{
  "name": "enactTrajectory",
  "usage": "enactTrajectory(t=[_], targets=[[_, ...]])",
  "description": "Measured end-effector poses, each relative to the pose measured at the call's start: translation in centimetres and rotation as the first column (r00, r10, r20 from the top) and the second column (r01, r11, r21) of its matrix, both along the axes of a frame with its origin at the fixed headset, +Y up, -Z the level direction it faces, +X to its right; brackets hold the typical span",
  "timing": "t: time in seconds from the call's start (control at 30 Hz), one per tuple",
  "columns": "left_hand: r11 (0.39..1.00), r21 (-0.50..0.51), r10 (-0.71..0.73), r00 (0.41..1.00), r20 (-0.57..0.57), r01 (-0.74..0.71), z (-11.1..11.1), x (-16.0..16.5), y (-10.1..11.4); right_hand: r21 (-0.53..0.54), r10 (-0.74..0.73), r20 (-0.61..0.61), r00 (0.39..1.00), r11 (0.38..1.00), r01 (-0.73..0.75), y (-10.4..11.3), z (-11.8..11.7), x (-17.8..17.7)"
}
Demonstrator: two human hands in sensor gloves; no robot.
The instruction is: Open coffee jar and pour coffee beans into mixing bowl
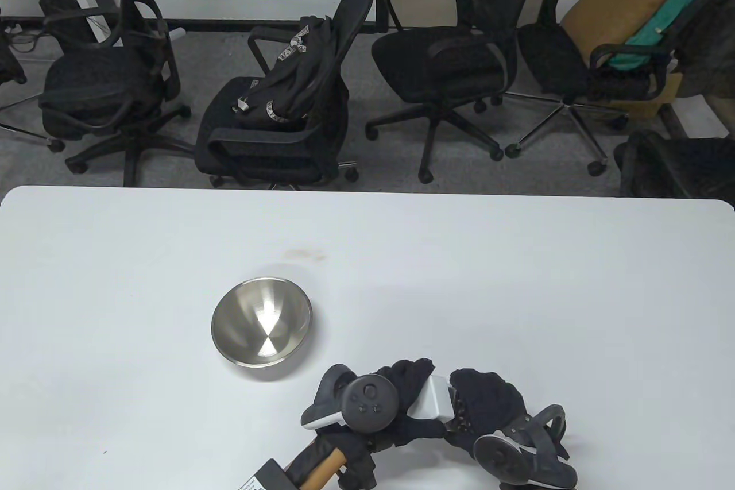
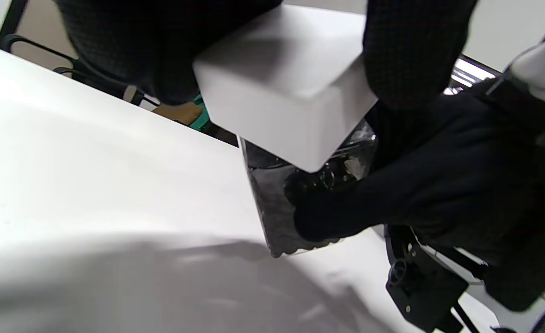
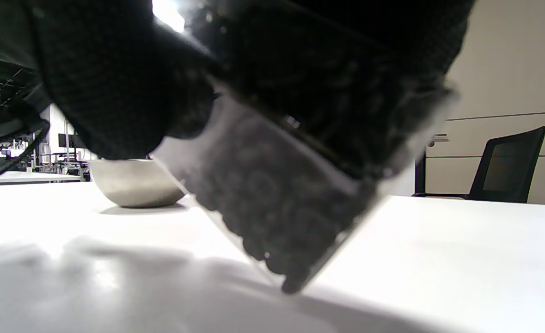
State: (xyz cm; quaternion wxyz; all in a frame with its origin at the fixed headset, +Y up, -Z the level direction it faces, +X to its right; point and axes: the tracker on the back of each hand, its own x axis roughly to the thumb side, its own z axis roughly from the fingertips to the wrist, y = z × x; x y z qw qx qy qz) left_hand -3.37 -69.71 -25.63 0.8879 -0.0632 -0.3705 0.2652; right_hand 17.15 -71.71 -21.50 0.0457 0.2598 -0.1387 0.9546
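A clear square coffee jar (image 3: 272, 203) full of dark beans is tilted low over the white table, its lower corner at the surface. My right hand (image 1: 488, 401) grips the jar body (image 2: 272, 208), with its thumb across the front wall. My left hand (image 1: 410, 384) grips the white square lid (image 1: 433, 398) from both sides, and its fingers (image 2: 411, 51) curl over the lid's edges (image 2: 286, 88). The lid sits on the jar's mouth; whether it is loose I cannot tell. The steel mixing bowl (image 1: 261, 322) stands empty, up and to the left of both hands, and is also in the right wrist view (image 3: 133, 185).
The white table (image 1: 517, 283) ends at its far edge, with several black office chairs (image 1: 442, 53) on the floor beyond it. One chair carries a black backpack (image 1: 293, 76). A faint brown stain (image 1: 301, 253) marks the table behind the bowl.
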Motion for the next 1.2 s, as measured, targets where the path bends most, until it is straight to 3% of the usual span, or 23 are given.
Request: enactTrajectory(t=[0.2, 0.43, 0.53, 0.63, 0.7, 0.77, 0.83, 1.2], targets=[[0.989, -0.117, 0.080, 0.989, -0.122, -0.095, -0.1, -0.3, -0.5, 0.026, 0.008, 0.008, 1.000, 1.000, -0.008, 0.1, 0.1, 0.0], [0.985, -0.150, 0.056, 0.983, -0.175, -0.083, 0.2, -0.2, -0.7, 0.052, 0.038, 0.004, 0.999, 0.998, -0.038, 0.1, 0.4, -0.3], [0.989, -0.115, 0.077, 0.982, -0.172, -0.098, 0.3, -0.4, -0.6, 0.049, 0.024, 0.011, 1.000, 0.999, -0.024, 0.2, 0.3, -0.2], [0.997, -0.067, 0.042, 0.999, 0.012, -0.041, 0.3, -0.2, 0.0, 0.051, 0.021, 0.012, 1.000, 0.998, -0.021, 0.2, 0.3, 0.0], [0.999, 0.046, -0.006, 0.994, 0.108, 0.001, 0.6, 0.1, 0.4, 0.051, 0.019, 0.014, 1.000, 0.999, -0.020, 0.2, 0.3, 0.1], [0.986, 0.158, -0.072, 0.991, 0.113, 0.054, 1.0, 0.5, 0.6, 0.051, 0.016, 0.013, 1.000, 0.999, -0.017, 0.2, 0.3, 0.1], [0.977, 0.199, -0.101, 0.988, 0.114, 0.077, 1.2, 0.7, 0.6, 0.049, 0.014, 0.011, 1.000, 0.999, -0.015, 0.2, 0.2, 0.1], [0.985, 0.173, -0.036, 0.997, 0.069, 0.024, 0.9, 0.2, 0.5, 0.042, 0.009, 0.006, 1.000, 0.999, -0.010, 0.1, 0.2, 0.1]])
